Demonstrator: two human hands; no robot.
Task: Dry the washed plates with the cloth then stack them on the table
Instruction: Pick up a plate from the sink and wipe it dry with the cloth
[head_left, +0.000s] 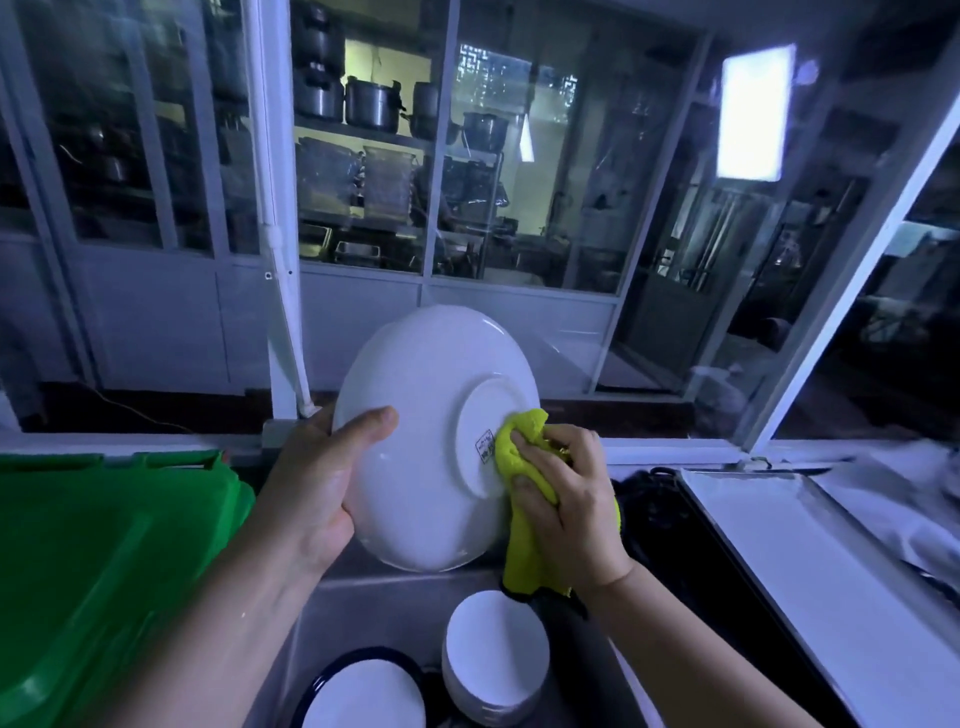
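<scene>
your left hand (317, 483) grips the round white ceramic plate (415, 415) by its rim, underside toward you, above the stack of white bowls (493, 660). right hand (566, 499) bunches the yellow-green cloth (524, 452) on the foot ring. wipe outward to the rim, then flip.

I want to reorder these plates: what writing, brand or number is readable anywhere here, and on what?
Dark stamp on the underside of the white plate, inside its foot ring, next to the yellow cloth: printed characters, too small and blurred to read.
No other text shows anywhere in view.
</scene>
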